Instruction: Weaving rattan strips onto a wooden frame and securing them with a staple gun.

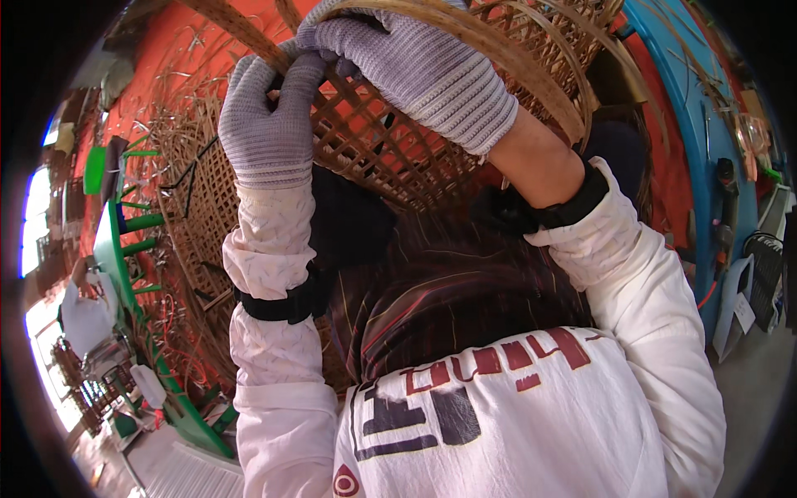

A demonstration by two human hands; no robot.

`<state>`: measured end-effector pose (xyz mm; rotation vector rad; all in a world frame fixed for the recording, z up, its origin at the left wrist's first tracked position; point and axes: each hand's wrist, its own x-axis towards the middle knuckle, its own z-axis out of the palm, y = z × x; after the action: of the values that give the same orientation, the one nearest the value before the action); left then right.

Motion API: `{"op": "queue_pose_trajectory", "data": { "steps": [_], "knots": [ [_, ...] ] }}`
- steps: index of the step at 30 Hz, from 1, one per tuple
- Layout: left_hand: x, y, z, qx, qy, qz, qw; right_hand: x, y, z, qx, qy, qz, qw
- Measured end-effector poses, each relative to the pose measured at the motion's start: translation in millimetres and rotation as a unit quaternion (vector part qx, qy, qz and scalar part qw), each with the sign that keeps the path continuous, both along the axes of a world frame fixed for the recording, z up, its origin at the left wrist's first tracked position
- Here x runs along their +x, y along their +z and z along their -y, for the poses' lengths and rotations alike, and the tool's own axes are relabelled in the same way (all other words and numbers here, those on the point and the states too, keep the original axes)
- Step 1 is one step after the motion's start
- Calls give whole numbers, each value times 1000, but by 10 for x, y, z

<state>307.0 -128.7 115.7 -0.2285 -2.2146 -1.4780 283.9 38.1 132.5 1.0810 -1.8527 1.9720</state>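
Both my hands wear grey-purple knitted gloves and meet at the top middle, at the upper edge of a brown woven basket (357, 153) with an open lattice. My left hand (270, 124) is closed, thumb against fingers, on a flat brown cane strip (241, 33) that runs to the upper left. My right hand (415, 75) sits just beside it, its fingers bent round the same place; what they grip is hidden behind the hand. A wide, speckled curved strip (506, 62) arches over the back of my right hand and down past the wrist. The basket rests against my lap.
Another piece of open lattice weaving (195, 187) lies at my left on a red floor (187, 50) strewn with shavings. A green frame (124, 270) stands farther left. At the right, a blue surface (685, 104) bears a dark-handled tool (726, 178) and loose strips.
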Motion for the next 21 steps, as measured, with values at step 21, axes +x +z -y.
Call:
{"op": "queue_pose_trajectory", "data": {
  "steps": [21],
  "knots": [
    [-348,-255,384,59,80,-10,995,848,-2116,-435,303,-133,370,868]
  ]
}}
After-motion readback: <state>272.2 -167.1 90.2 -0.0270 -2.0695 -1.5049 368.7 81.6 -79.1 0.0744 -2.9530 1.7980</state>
